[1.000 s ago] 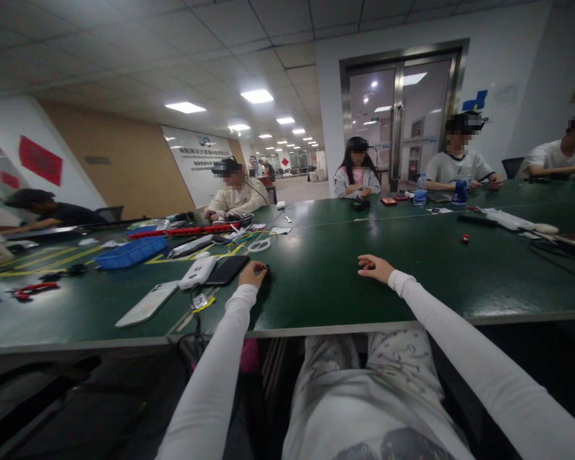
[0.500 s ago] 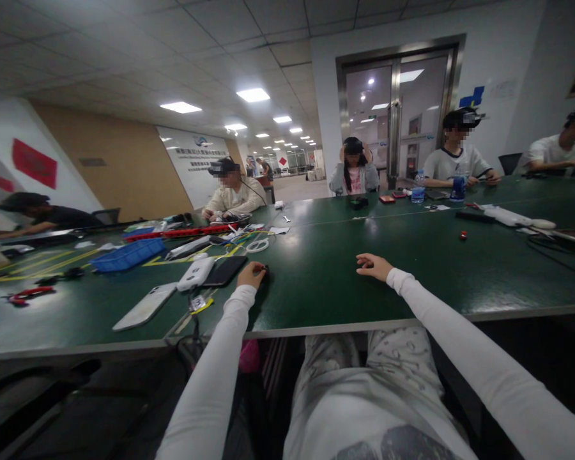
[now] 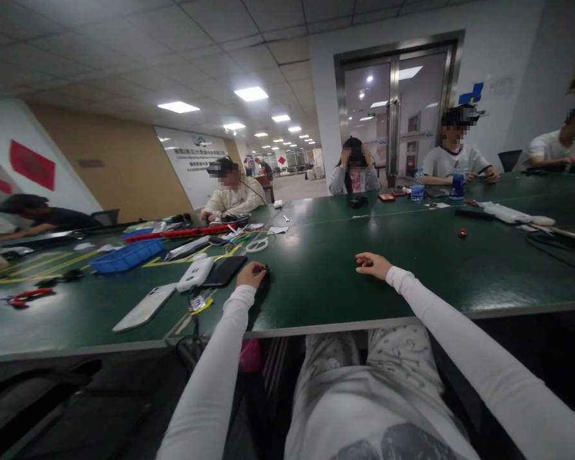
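On the green table (image 3: 316,294), near and left of centre, the left hand (image 3: 250,275) pinches a small dark object (image 3: 267,270). A nearby tag (image 3: 198,302) appears to read "3"; the far wall sign's (image 3: 196,152) lettering is too small to read. Well to the right, the right hand (image 3: 372,265) points leftward, fingers loosely curled, grip unclosed.

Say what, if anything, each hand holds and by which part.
The left hand has a small dark object at its fingers; the exact hold is unclear. The right hand holds nothing.
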### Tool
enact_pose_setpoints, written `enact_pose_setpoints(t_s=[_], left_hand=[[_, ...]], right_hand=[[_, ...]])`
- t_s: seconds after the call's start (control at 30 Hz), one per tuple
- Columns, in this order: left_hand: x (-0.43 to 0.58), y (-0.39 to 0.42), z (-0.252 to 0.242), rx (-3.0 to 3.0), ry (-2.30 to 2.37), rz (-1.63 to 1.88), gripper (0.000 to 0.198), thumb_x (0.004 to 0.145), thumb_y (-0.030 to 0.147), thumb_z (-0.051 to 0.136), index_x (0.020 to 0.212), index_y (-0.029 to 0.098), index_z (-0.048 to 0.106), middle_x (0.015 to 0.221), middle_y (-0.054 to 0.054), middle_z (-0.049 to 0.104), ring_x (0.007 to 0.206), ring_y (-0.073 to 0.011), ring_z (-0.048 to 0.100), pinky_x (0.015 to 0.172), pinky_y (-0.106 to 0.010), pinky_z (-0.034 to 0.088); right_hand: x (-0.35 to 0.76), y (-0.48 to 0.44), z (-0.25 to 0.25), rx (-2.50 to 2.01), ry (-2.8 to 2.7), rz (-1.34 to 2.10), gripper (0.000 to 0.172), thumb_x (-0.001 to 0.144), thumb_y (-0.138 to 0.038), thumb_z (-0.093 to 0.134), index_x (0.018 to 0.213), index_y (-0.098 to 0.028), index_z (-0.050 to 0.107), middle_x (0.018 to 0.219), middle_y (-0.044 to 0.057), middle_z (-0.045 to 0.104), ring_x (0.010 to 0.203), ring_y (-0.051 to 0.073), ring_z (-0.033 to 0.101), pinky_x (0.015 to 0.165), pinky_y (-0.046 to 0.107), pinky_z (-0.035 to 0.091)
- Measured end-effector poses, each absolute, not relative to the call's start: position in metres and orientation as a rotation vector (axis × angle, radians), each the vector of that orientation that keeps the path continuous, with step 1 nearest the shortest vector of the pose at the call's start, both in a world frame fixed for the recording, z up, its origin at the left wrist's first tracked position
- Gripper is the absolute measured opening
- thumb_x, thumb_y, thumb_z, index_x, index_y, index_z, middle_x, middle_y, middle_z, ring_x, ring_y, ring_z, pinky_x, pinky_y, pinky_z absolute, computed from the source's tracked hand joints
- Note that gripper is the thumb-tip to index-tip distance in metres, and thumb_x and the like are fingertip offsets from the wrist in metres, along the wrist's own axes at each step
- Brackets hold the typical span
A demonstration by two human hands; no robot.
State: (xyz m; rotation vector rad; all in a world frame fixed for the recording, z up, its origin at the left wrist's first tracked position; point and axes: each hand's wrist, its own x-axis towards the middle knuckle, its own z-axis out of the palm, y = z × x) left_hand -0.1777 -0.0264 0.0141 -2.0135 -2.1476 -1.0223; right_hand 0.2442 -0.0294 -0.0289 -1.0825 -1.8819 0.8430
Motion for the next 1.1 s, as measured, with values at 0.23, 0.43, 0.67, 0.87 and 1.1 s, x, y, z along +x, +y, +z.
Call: enact_pose_setpoints(t_s=[0.23, 0.43, 0.67, 0.87, 1.1], left_hand=[[-0.1813, -0.0236, 0.0115, -2.055, -2.124, -1.062, 0.020, 0.061, 0.028, 0.053, 0.079, 0.018, 0.053, 0.081, -0.001, 0.060, 0.077, -0.0139, 0.055, 0.075, -0.025, 0.042], [-0.1797, -0.0243, 0.0123, -2.062, -2.151, -1.104, 0.020, 0.060, 0.028, 0.054, 0.077, 0.019, 0.055, 0.080, -0.001, 0.061, 0.077, -0.0145, 0.055, 0.075, -0.027, 0.042], [-0.1858, -0.0186, 0.0084, -2.081, -2.135, -1.069, 0.020, 0.062, 0.024, 0.052, 0.081, 0.019, 0.056, 0.082, -0.001, 0.060, 0.077, -0.0140, 0.055, 0.075, -0.026, 0.042], [-0.1876, -0.0168, 0.0072, -2.086, -2.121, -1.047, 0.021, 0.062, 0.025, 0.052, 0.081, 0.019, 0.058, 0.081, -0.002, 0.061, 0.074, -0.0139, 0.056, 0.073, -0.025, 0.043], [-0.1858, -0.0193, 0.0072, -2.043, -2.138, -1.021, 0.024, 0.061, 0.023, 0.053, 0.084, 0.018, 0.058, 0.084, -0.003, 0.060, 0.076, -0.0140, 0.056, 0.075, -0.025, 0.043]], right_hand=[[0.2440, -0.0253, -0.0324, -1.090, -1.892, 0.824, 0.051, 0.059, -0.033, 0.065, 0.105, -0.017, 0.050, 0.096, 0.008, 0.057, 0.079, 0.014, 0.055, 0.077, 0.034, 0.044], [0.2440, -0.0244, -0.0338, -1.092, -1.895, 0.800, 0.049, 0.059, -0.034, 0.064, 0.103, -0.017, 0.051, 0.095, 0.007, 0.058, 0.078, 0.014, 0.055, 0.076, 0.034, 0.044], [0.2437, -0.0272, -0.0305, -1.089, -1.898, 0.798, 0.047, 0.059, -0.032, 0.065, 0.102, -0.017, 0.053, 0.095, 0.007, 0.059, 0.079, 0.014, 0.056, 0.077, 0.034, 0.044], [0.2447, -0.0290, -0.0288, -1.085, -1.927, 0.789, 0.047, 0.060, -0.034, 0.064, 0.102, -0.017, 0.053, 0.097, 0.008, 0.058, 0.081, 0.015, 0.055, 0.077, 0.034, 0.044], [0.2440, -0.0292, -0.0285, -1.097, -1.930, 0.778, 0.045, 0.061, -0.034, 0.063, 0.101, -0.017, 0.054, 0.096, 0.008, 0.058, 0.080, 0.015, 0.055, 0.077, 0.033, 0.044]])
